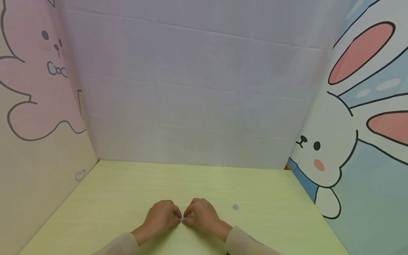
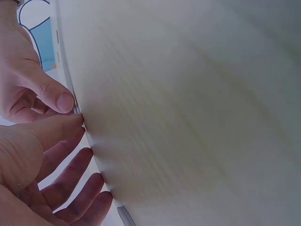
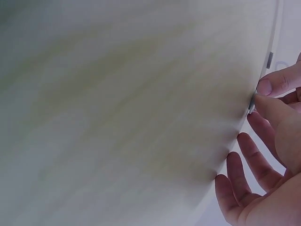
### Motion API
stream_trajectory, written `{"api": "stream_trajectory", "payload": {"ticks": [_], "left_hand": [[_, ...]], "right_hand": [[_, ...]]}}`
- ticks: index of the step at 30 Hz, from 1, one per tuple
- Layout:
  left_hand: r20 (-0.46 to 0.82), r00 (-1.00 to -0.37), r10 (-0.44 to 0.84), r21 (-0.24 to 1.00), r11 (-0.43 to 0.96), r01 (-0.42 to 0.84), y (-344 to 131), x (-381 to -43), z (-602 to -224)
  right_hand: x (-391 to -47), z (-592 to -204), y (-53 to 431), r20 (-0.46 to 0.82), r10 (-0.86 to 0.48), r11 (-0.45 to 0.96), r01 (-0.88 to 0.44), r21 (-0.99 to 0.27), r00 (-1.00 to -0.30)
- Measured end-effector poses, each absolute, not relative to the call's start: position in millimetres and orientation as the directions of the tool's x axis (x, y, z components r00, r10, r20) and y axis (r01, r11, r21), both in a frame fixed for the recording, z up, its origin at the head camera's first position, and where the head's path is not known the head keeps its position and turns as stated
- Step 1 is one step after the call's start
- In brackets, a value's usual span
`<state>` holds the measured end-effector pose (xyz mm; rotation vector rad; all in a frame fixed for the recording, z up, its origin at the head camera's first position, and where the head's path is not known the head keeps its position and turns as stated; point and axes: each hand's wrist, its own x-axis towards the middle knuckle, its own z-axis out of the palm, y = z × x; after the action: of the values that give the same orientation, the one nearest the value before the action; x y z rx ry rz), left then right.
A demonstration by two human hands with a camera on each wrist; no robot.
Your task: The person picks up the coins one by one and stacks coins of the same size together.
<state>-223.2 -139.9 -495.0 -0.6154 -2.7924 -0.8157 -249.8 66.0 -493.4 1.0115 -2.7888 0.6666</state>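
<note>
In the head view my left hand (image 1: 162, 216) and right hand (image 1: 202, 215) meet low over the table, thumb and forefinger of each pinching a small flat grey piece (image 1: 182, 219). Only a sliver of that piece shows between the fingertips. The left wrist view shows my left hand (image 2: 56, 174) with its other fingertips resting on the tabletop. My right hand (image 3: 263, 165) likewise rests its lower fingertips there in the right wrist view, with the thin edge of the grey piece (image 3: 252, 101) at its thumb. A round grey disc (image 1: 235, 207) lies to the right of the right hand.
The pale yellow-green table (image 1: 127, 184) runs back to a white cloth wall (image 1: 197, 99). A wall with a pink cartoon animal (image 1: 41, 88) stands left, one with a white rabbit (image 1: 331, 152) right. Another flat grey piece (image 2: 125, 215) lies beyond the left hand's little finger.
</note>
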Motion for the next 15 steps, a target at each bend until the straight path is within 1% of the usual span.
{"api": "stream_trajectory", "payload": {"ticks": [9, 15], "left_hand": [[0.265, -0.903, 0.34, 0.477, 0.767, 0.429, -140.2, -224.2, -496.6], [0.274, -0.901, 0.335, 0.469, 0.771, 0.43, -140.3, -223.7, -496.5]], "right_hand": [[-250.5, -493.6, 68.1, 0.227, -0.581, 0.666, -0.617, -0.42, -0.781], [-251.7, -493.7, 70.7, 0.194, -0.587, 0.673, -0.607, -0.423, -0.786]]}}
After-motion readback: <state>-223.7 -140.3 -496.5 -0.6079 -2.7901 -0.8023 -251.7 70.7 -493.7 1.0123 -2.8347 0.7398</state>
